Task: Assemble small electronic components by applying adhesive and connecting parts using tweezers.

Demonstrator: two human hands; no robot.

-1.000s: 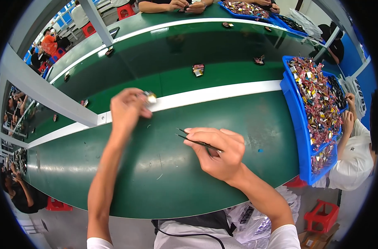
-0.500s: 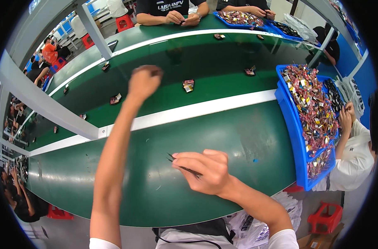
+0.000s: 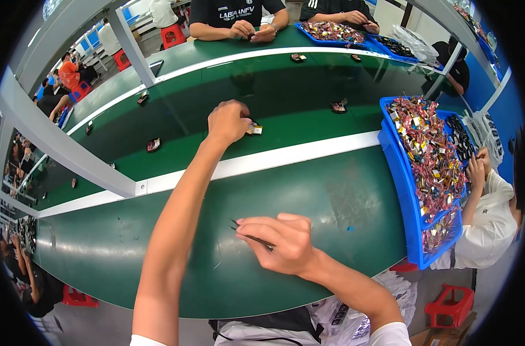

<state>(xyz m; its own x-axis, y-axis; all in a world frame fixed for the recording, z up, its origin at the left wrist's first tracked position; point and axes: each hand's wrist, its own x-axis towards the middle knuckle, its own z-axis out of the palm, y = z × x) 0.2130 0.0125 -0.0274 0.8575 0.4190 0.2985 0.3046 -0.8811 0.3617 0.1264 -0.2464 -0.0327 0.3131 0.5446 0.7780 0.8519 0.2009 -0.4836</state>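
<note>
The left hand (image 3: pixel 228 122) is stretched far out over the green conveyor belt (image 3: pixel 308 196), past the white dividing strip (image 3: pixel 285 158), and its fingers are curled together over a small component (image 3: pixel 254 129) that lies on the belt's far lane at the hand's 3 o'clock. Judging by this, the step in hand is setting the piece down on the moving lane or taking it up; whether the fingertips grip it or only touch it, I cannot tell. The piece looks flat and small, dark with a pale yellowish end.

At 6 o'clock from there, on the near lane, the right hand (image 3: pixel 282 242) rests on the belt with fingers pinched shut on dark tweezers (image 3: pixel 248 235), tips pointing to 9 o'clock. The next move likely calls for a clean release and drawing the long arm back.

At 3 o'clock stands a blue tray (image 3: pixel 401 190) heaped with similar parts.
</note>
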